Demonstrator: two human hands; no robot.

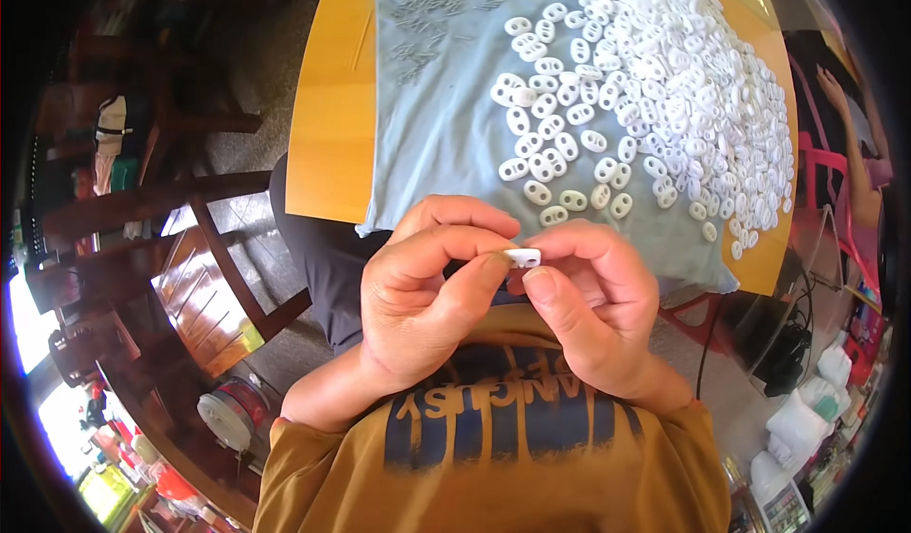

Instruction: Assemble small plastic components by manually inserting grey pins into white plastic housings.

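At six o'clock, close to my chest: one white two-hole piece [523,257], pinched between left hand [427,300] and right hand [588,310], both grips closed on it. Step: fitting, probably a pin; hidden. Next calls for steady alignment. Stock: white pieces [664,87] at one o'clock on worktop [332,106].

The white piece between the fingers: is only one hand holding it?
No. Both the left hand and the right hand pinch the white piece between their fingertips, above the cloth.
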